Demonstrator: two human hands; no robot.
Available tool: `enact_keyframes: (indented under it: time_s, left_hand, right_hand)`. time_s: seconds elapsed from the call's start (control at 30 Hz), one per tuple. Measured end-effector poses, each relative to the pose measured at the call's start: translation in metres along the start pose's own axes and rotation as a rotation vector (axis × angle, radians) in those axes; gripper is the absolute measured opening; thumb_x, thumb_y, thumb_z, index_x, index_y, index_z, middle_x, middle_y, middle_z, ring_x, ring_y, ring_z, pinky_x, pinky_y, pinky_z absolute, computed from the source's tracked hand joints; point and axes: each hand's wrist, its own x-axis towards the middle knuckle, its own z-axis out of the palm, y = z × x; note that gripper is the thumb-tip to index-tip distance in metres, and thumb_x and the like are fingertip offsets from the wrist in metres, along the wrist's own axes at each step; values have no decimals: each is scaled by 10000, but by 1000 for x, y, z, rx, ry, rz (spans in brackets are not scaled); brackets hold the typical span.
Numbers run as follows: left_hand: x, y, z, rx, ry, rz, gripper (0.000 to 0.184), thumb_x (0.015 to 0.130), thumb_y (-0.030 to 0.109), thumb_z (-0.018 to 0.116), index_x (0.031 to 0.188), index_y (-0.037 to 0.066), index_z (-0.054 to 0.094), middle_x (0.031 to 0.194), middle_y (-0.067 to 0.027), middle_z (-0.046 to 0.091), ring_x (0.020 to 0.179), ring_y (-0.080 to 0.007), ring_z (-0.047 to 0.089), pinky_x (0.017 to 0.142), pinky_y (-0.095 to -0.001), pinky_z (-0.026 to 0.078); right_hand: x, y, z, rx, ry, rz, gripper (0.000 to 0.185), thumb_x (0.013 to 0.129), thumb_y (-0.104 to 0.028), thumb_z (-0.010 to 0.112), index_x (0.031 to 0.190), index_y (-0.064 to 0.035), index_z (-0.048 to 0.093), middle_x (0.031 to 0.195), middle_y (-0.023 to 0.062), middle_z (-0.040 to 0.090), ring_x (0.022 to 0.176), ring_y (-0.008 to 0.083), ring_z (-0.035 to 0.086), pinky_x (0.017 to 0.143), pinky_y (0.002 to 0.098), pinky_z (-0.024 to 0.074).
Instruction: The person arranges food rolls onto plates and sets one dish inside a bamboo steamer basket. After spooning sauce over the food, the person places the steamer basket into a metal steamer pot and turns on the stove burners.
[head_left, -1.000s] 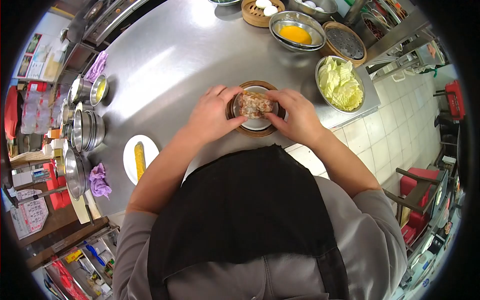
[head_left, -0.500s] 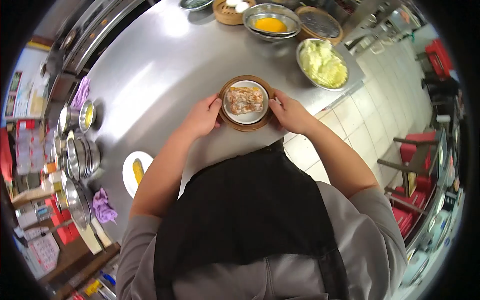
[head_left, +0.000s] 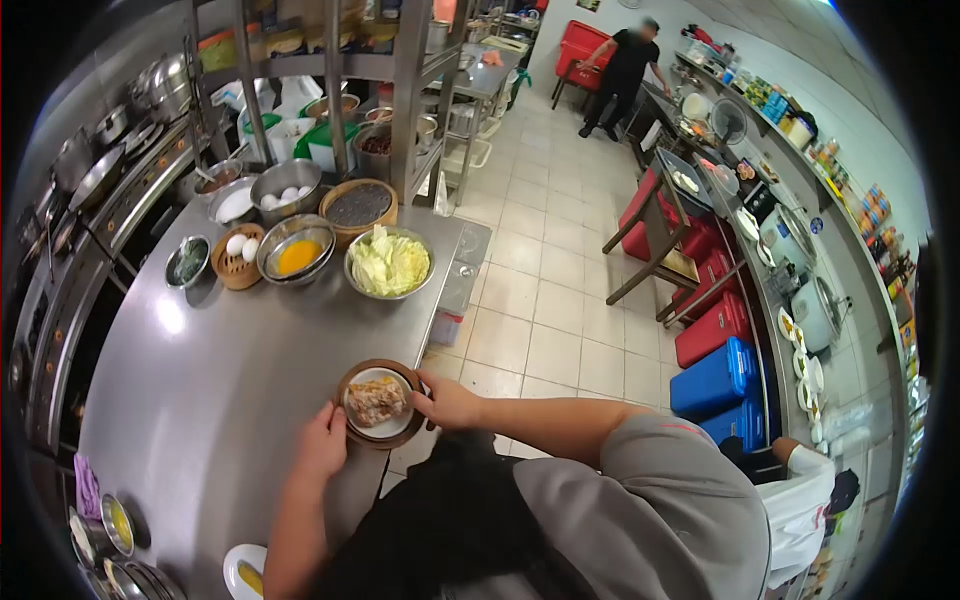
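A round wooden steamer basket (head_left: 411, 432) is held level at the edge of the steel table (head_left: 215, 390). In it lies a small white plate (head_left: 375, 430) carrying a browned, crumbly block of food (head_left: 377, 400). My left hand (head_left: 322, 440) grips the basket's left side, thumb at the rim. On the opposite side my right hand (head_left: 447, 402) is closed round the rim. How far the fingers reach underneath is hidden. Near my left forearm stands a white plate (head_left: 240, 558) with a yellow piece of food, partly covered by the arm.
A bowl of cabbage (head_left: 390, 262), a bowl of egg yolk (head_left: 297, 250), a small basket of eggs (head_left: 240, 255) and a bowl of greens (head_left: 188, 262) line the table's far side. A tiled aisle (head_left: 540, 300) runs right. One person (head_left: 625, 75) stands far back, another (head_left: 805, 510) at lower right.
My view has swung up and right, toward the aisle, bringing the shelves and two people into sight. Both hands still hold the steamer basket, which now appears lower and further left in view.
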Motion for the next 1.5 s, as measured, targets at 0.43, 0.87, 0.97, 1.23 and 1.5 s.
enact_keyframes:
  time_s: [0.43,0.87,0.97,1.23,1.5]
  left_hand:
    - [44,142,115,-541,-590,-194,358,1009,315,569,1270,70,586,1068,-86,705,874,-219,715,674,-347,566]
    - [137,329,290,-676,-601,-162,288,978,258,572,1146,29,623,993,-108,718,874,-235,712,750,-388,588]
    - [167,364,304,-698,-543,-124,290,972,247,562,1145,20,612,1000,-112,710,851,-221,709,728,-396,597]
    - [309,424,339,-756,-456,-113,315,963,261,550,1133,0,602,973,-99,697,796,-174,686,712,-323,567]
    - [479,484,345,-805,-328,-130,336,957,257,567,1174,4,613,988,-79,690,816,-163,680,704,-313,567]
  right_hand:
    - [-83,71,-175,26,225,11,608,914,-377,548,1440,-92,444,847,190,712,748,281,715,771,401,552]
    - [-77,152,-450,-15,244,-52,672,930,-535,573,1425,-95,461,798,151,707,735,249,697,744,391,536]
    - [-62,149,-495,123,253,-38,635,966,-457,596,1439,-67,431,857,131,705,703,194,686,668,347,538]
    - [15,234,-676,-233,568,145,430,959,-412,612,1032,-1,713,720,123,703,609,178,642,660,351,526]
    - [7,441,-800,-890,36,627,442,981,-395,443,972,-58,729,1042,226,696,970,407,677,834,491,546]
